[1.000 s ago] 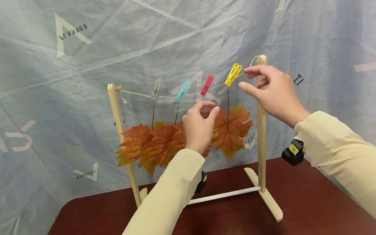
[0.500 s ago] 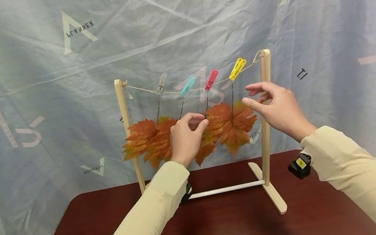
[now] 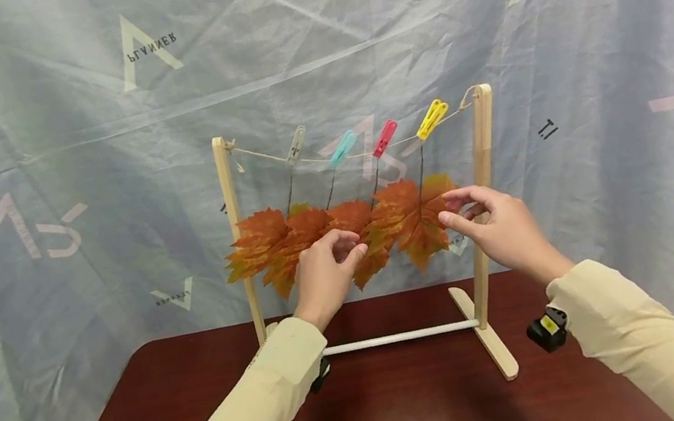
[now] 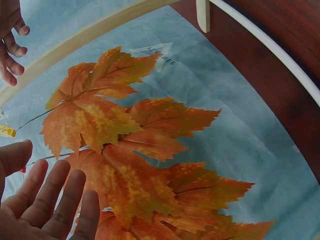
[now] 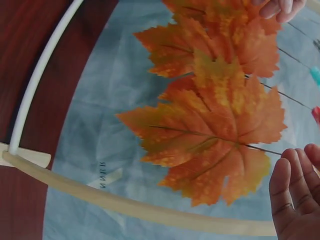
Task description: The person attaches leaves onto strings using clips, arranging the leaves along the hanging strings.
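Several orange maple leaves point(image 3: 416, 219) hang by dark stems from a string stretched between wooden posts. A grey clothespin point(image 3: 296, 145), a turquoise clothespin point(image 3: 343, 148), a red clothespin point(image 3: 384, 138) and a yellow clothespin point(image 3: 432, 119) grip the stems along the line. My left hand point(image 3: 328, 272) is in front of the middle leaves, fingers relaxed and holding nothing; the left wrist view shows its fingers spread beside the leaves point(image 4: 125, 185). My right hand point(image 3: 502, 226) is at the rightmost leaf's edge in the head view, fingers loosely bent with nothing between them.
The wooden stand has a right post point(image 3: 480, 147), a left post point(image 3: 239, 243) and a white crossbar point(image 3: 400, 338) low down. It stands on a dark red table point(image 3: 406, 409). A grey printed cloth point(image 3: 67, 175) hangs close behind.
My left hand has drawn down and left, away from the red clothespin. My right hand has dropped from beside the yellow clothespin to leaf height. The head view has shifted slightly.
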Demonstrator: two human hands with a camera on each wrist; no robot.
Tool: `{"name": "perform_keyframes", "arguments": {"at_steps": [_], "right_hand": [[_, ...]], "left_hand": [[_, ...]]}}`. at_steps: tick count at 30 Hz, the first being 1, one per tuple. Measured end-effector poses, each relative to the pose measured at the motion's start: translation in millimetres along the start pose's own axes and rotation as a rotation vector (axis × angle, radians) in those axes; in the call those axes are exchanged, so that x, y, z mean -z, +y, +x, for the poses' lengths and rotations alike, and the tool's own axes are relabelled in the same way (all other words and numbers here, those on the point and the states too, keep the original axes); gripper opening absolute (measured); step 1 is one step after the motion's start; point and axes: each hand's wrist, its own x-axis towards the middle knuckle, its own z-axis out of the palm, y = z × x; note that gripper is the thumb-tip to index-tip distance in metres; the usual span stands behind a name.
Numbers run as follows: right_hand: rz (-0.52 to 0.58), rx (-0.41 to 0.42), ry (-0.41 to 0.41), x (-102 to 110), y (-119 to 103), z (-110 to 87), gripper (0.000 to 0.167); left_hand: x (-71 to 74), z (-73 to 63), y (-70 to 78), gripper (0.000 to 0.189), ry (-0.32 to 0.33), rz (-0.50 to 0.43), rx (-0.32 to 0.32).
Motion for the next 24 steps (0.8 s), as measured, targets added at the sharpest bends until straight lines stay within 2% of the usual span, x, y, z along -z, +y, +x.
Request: {"name": "perform_keyframes", "arguments": {"at_steps": [4, 8, 12, 20, 24], "right_hand": [[-0.012, -0.012, -0.020, -5, 7, -6.1, 0.044], [-0.010, -0.025, -0.045, -12, 13, -13.0, 0.044], [-0.015, -0.027, -0.066, -21, 19, -20.9, 0.043], [-0.019, -0.025, -0.085, -40, 25, -38.1, 0.040], [-0.015, -0.031, -0.092, -50, 28, -46.7, 0.041]], "left_hand": [[-2.0, -4.0, -4.3, 0.028, -0.026, 0.040, -0.006], [-4.1, -9.1, -9.2, 0.031, -0.034, 0.171, -0.032], [-6.7, -16.6, -15.1, 0.034, -0.039, 0.258, -0.064], [-10.6, -34.8, -31.6, 0.037, -0.018, 0.363, -0.135], [-11.8, -43.0, -42.4, 0.037, -0.011, 0.402, -0.143]]}}
